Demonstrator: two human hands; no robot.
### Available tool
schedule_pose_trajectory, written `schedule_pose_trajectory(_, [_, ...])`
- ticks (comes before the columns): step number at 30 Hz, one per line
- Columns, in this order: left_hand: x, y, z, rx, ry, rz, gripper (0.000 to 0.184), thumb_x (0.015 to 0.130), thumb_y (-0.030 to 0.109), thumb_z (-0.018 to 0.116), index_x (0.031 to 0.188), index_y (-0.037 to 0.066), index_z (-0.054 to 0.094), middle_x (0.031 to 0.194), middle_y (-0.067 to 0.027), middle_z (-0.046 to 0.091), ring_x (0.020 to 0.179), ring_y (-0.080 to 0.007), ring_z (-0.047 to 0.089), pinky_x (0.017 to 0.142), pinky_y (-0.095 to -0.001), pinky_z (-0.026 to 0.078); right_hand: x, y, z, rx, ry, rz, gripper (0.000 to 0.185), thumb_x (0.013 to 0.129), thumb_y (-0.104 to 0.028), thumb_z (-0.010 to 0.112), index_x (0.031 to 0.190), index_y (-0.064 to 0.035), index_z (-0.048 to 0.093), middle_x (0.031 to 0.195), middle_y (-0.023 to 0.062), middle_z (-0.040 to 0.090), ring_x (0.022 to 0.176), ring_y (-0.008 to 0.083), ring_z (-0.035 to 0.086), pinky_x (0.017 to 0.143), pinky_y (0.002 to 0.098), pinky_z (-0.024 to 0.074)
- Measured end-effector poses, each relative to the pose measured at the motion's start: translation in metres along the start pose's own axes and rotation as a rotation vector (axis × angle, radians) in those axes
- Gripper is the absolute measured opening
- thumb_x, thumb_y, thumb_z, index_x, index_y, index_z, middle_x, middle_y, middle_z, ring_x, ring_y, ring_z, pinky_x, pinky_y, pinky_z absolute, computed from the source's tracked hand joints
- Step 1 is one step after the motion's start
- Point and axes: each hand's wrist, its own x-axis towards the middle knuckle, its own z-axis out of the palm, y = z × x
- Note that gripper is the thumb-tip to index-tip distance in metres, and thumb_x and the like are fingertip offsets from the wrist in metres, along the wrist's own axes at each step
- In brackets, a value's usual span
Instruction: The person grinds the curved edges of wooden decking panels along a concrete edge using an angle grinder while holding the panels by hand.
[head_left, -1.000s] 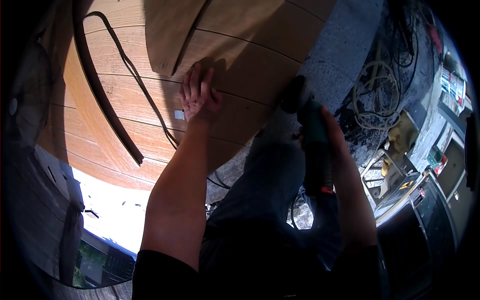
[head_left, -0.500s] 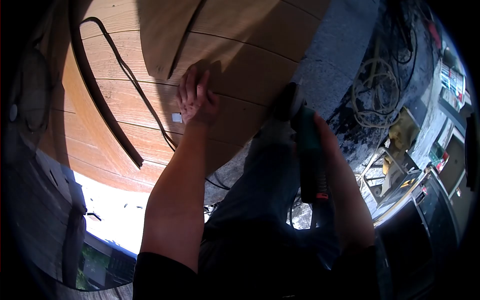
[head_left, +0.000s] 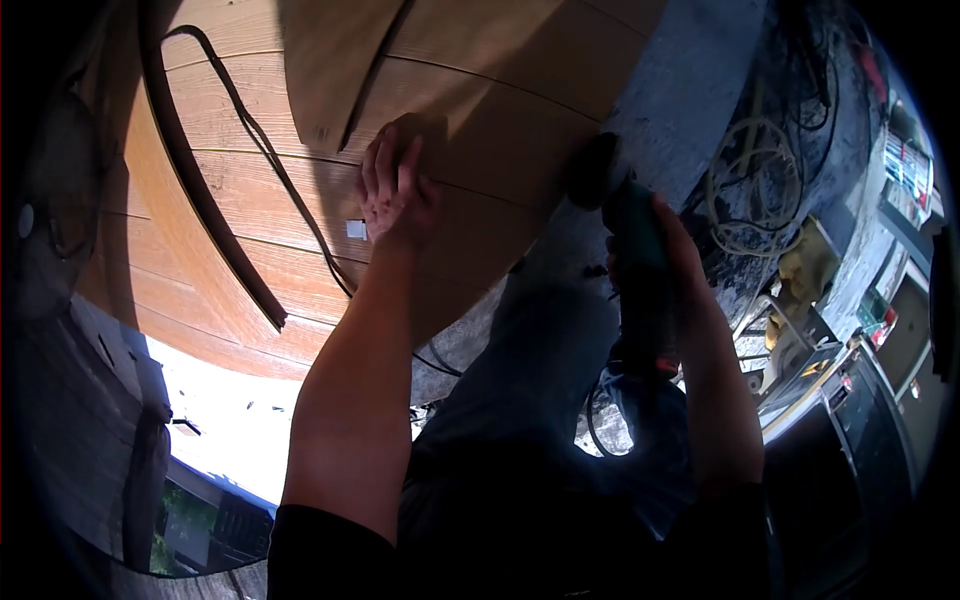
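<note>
My left hand [head_left: 398, 195] rests on the wood-grain panel [head_left: 480, 120], its fingers apart, beside a small white square [head_left: 356, 229]. My right hand [head_left: 682, 245] is wrapped round the body of a dark green angle grinder [head_left: 640, 245]. The grinder's dark round head [head_left: 592, 170] is at the right edge of the panel; whether it touches the edge is too dark to tell. A black cable [head_left: 275, 160] lies across the panel, left of my left hand. Near the panel's left side is a long curved strip [head_left: 190, 190].
A brown board [head_left: 335, 60] lies on the panel beyond my left hand. Coiled pale hose [head_left: 750, 185] sits on the stained ground at the right, near a metal frame [head_left: 770, 320] and a dark glass-fronted object [head_left: 815, 480]. My legs are below the panel's near edge.
Over the last second the grinder in my right hand first moved nearer to me, then back away and slightly right along the panel's edge. My left hand has stayed nearly in place.
</note>
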Motion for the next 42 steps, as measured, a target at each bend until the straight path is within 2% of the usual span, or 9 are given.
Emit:
schedule_pose_trajectory(4, [0.001, 0.004, -0.005, 0.005, -0.009, 0.006, 0.069, 0.088, 0.019, 0.064, 0.154, 0.028, 0.047, 0.166, -0.0094, 0.038, 0.152, -0.0373, 0.036, 0.121, -0.0601, 0.032, -0.007, 0.025, 0.001, -0.062, 0.008, 0.033, 0.083, 0.101, -0.068, 0.054, 0.148, -0.0004, 0.045, 0.102, 0.0173, 0.068, 0.083, 0.0244, 0.073, 0.068, 0.0338, 0.0615])
schedule_pose_trajectory(10, [0.001, 0.003, -0.002, -0.010, 0.021, 0.011, 0.068, 0.087, 0.019, 0.064, 0.153, 0.027, 0.048, 0.164, -0.0088, 0.040, 0.152, -0.0362, 0.036, 0.121, -0.0593, 0.031, 0.001, 0.058, -0.009, -0.077, -0.049, 0.023, 0.085, 0.101, -0.068, 0.054, 0.146, 0.0034, 0.045, 0.099, 0.0158, 0.068, 0.082, 0.0249, 0.073, 0.068, 0.0343, 0.0614])
schedule_pose_trajectory(15, [0.002, 0.002, -0.002, -0.008, 0.022, 0.008, 0.067, 0.086, 0.019, 0.065, 0.151, 0.025, 0.051, 0.164, -0.0090, 0.040, 0.151, -0.0355, 0.037, 0.122, -0.0582, 0.031, -0.009, 0.063, 0.005, -0.062, 0.025, 0.065, 0.088, 0.101, -0.068, 0.054, 0.148, 0.0053, 0.042, 0.099, 0.0177, 0.067, 0.080, 0.0257, 0.073, 0.066, 0.0335, 0.0617])
schedule_pose_trajectory(22, [0.002, 0.003, -0.002, -0.002, 0.026, 0.012, 0.066, 0.086, 0.020, 0.064, 0.151, 0.023, 0.053, 0.163, -0.0088, 0.041, 0.151, -0.0347, 0.036, 0.122, -0.0575, 0.030, -0.019, 0.076, 0.013, -0.061, 0.064, 0.076, 0.089, 0.101, -0.067, 0.054, 0.152, 0.0050, 0.038, 0.101, 0.0189, 0.067, 0.081, 0.0260, 0.074, 0.064, 0.0348, 0.0623])
schedule_pose_trajectory(27, [0.001, 0.003, -0.001, 0.001, 0.017, -0.005, 0.065, 0.085, 0.021, 0.065, 0.149, 0.024, 0.056, 0.165, -0.0071, 0.039, 0.153, -0.0322, 0.035, 0.123, -0.0558, 0.030, -0.012, 0.095, 0.005, -0.046, 0.005, 0.137, 0.088, 0.103, -0.065, 0.052, 0.154, 0.0045, 0.033, 0.101, 0.0191, 0.067, 0.081, 0.0262, 0.074, 0.065, 0.0356, 0.0628])
schedule_pose_trajectory(34, [0.001, 0.003, 0.000, 0.016, 0.033, 0.001, 0.065, 0.082, 0.020, 0.065, 0.147, 0.024, 0.058, 0.166, -0.0063, 0.038, 0.153, -0.0299, 0.035, 0.124, -0.0545, 0.030, -0.014, 0.083, 0.008, 0.117, -0.008, 0.162, 0.084, 0.102, -0.065, 0.056, 0.148, 0.0039, 0.041, 0.099, 0.0190, 0.068, 0.077, 0.0261, 0.073, 0.061, 0.0355, 0.0627])
schedule_pose_trajectory(36, [0.000, 0.003, 0.000, 0.009, 0.037, 0.006, 0.065, 0.082, 0.020, 0.065, 0.147, 0.024, 0.058, 0.165, -0.0066, 0.038, 0.153, -0.0300, 0.035, 0.123, -0.0546, 0.030, -0.013, 0.076, 0.010, 0.077, 0.044, 0.096, 0.084, 0.101, -0.065, 0.058, 0.145, 0.0039, 0.043, 0.097, 0.0184, 0.068, 0.075, 0.0260, 0.073, 0.060, 0.0347, 0.0625])
schedule_pose_trajectory(42, [0.000, 0.002, 0.001, 0.008, 0.050, 0.009, 0.065, 0.082, 0.021, 0.065, 0.147, 0.024, 0.058, 0.165, -0.0075, 0.039, 0.153, -0.0309, 0.035, 0.123, -0.0547, 0.029, -0.009, 0.076, 0.006, 0.091, 0.024, 0.095, 0.085, 0.101, -0.064, 0.058, 0.147, 0.0049, 0.042, 0.096, 0.0186, 0.068, 0.075, 0.0260, 0.073, 0.061, 0.0337, 0.0628])
